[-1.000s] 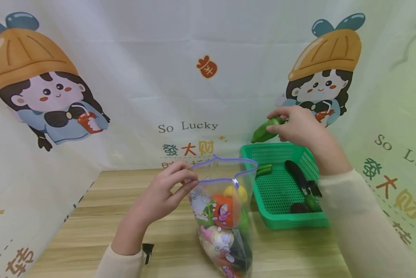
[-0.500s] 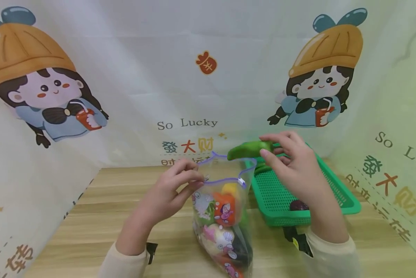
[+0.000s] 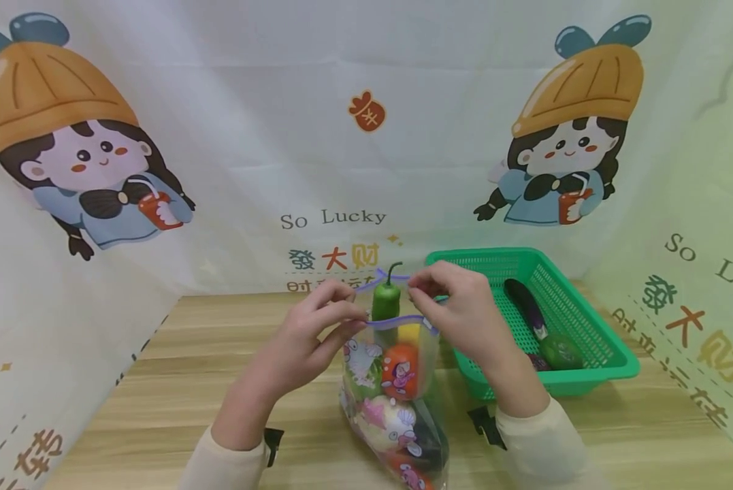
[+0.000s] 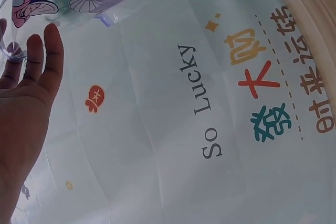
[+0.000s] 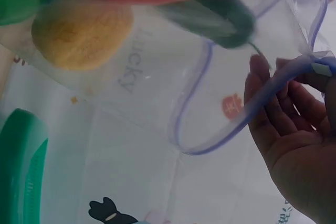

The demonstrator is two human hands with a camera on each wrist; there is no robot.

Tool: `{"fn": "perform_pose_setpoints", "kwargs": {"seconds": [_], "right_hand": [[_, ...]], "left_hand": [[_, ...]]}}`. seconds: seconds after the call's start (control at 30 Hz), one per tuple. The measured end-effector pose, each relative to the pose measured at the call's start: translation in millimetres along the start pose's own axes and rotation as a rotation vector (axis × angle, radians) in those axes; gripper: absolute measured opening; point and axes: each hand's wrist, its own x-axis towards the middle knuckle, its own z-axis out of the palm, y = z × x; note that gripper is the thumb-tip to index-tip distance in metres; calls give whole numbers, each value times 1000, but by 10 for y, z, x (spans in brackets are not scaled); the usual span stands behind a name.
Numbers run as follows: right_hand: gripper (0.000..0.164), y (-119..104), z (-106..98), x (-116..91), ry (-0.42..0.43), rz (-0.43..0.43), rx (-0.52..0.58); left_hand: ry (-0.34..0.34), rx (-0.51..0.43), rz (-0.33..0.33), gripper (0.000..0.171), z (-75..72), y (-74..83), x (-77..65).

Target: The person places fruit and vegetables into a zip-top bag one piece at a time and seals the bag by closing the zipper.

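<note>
My left hand [image 3: 307, 333] pinches the purple zip rim of a clear, printed zip bag [image 3: 397, 412] at its left side. Inside the bag are a red-orange vegetable, a yellow one and other vegetables. A green pepper [image 3: 386, 301] stands upright in the bag's mouth, stem up, its lower part inside. Beside the stem, at the mouth's right side, is my right hand [image 3: 464, 309], fingers loosely bent and off the pepper. The right wrist view shows the zip strip [image 5: 231, 135] passing across the right hand. In the left wrist view, the left hand [image 4: 31, 93] is partly cut off.
A green plastic basket [image 3: 611, 340] stands right of the bag, holding an eggplant [image 3: 523, 303], a round green vegetable [image 3: 560, 352] and a dark purple item. Both rest on a wood-grain tabletop [image 3: 219, 340], with a printed cloth [image 3: 250, 136] behind.
My right hand has carried the green pepper left and down from above the basket into the bag's mouth and let go of it. The left hand still holds the rim.
</note>
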Motion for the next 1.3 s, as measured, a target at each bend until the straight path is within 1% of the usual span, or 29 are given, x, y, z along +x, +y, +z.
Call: {"fn": "perform_pose_setpoints", "kwargs": {"seconds": [0.1,0.17,0.23,0.43,0.57,0.67,0.73,0.8,0.9,1.0,1.07,1.1,1.17,1.23,1.3], "right_hand": [[8,-9,10,-5,-78,52,2],[14,-8,3,-4,-133,84,2],[21,5,-5,-7,-175,94,-1],[35,39,-5,-8,-250,66,-17],[43,49,33,-5,-350,61,-93],[43,51,64,0,-396,42,-137],[39,52,82,5,-424,34,-117],[40,54,97,-2,-459,32,-101],[49,46,114,-21,-538,46,-91],[58,43,131,-44,-621,46,-126],[62,53,145,-51,-663,27,-138],[62,59,153,-53,-682,11,-141],[55,73,171,-52,-693,-31,-143],[41,86,184,-51,-687,-82,-131],[28,99,191,-47,-668,-137,-83]], "left_hand": [[0,2,4,12,-1,0,7],[0,3,5,11,-2,-1,10],[-3,4,3,10,-2,0,13],[-5,1,6,10,-1,-3,9],[-5,4,10,9,4,-9,5],[2,6,17,7,13,-15,4],[8,9,21,7,21,-19,3],[8,12,22,7,32,-21,4],[-3,12,16,7,46,-22,5],[-10,9,12,8,51,-19,7],[-9,7,14,8,51,-21,6],[-10,7,14,8,49,-22,6],[-15,4,7,8,43,-18,7],[-19,-2,6,8,39,-14,6],[-37,-20,-17,12,32,-11,-1]]}}
